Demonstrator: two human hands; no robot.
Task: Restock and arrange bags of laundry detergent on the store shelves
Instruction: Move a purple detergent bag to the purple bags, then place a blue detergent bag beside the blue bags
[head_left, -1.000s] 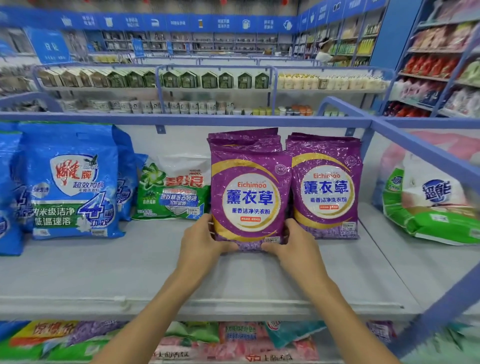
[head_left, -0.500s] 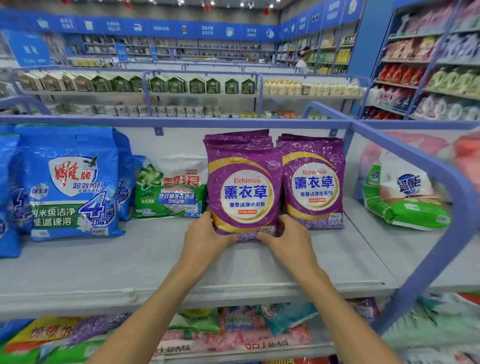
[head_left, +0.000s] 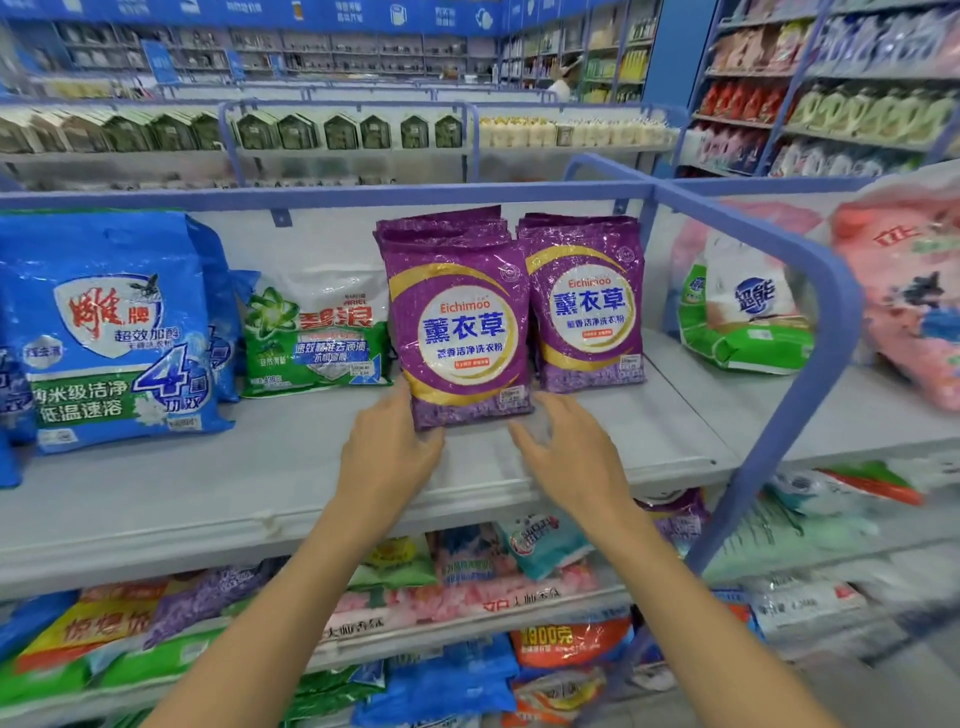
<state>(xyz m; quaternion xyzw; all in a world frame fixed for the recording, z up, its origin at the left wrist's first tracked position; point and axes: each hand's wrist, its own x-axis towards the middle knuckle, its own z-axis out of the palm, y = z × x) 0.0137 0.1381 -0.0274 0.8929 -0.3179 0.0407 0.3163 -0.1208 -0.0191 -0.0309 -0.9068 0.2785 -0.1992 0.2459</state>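
Observation:
A purple lavender detergent bag (head_left: 457, 322) stands upright on the grey top shelf (head_left: 208, 488), with more purple bags behind it. A second purple bag (head_left: 589, 306) stands just to its right. My left hand (head_left: 389, 452) touches the front bag's lower left corner with fingers curled against it. My right hand (head_left: 566, 457) hovers just right of and below the bag's bottom edge, fingers spread, holding nothing.
A green-and-white bag (head_left: 317, 332) and a big blue bag (head_left: 111, 332) stand to the left. A blue rail (head_left: 779, 249) divides off the right bay with a green-white bag (head_left: 743, 317) and a pink bag (head_left: 904, 296). Lower shelves hold several mixed bags (head_left: 467, 577).
My right hand has come off the purple bag's lower right corner and opened. The bag now stands farther back, close beside the second purple bag. The camera view has shifted right.

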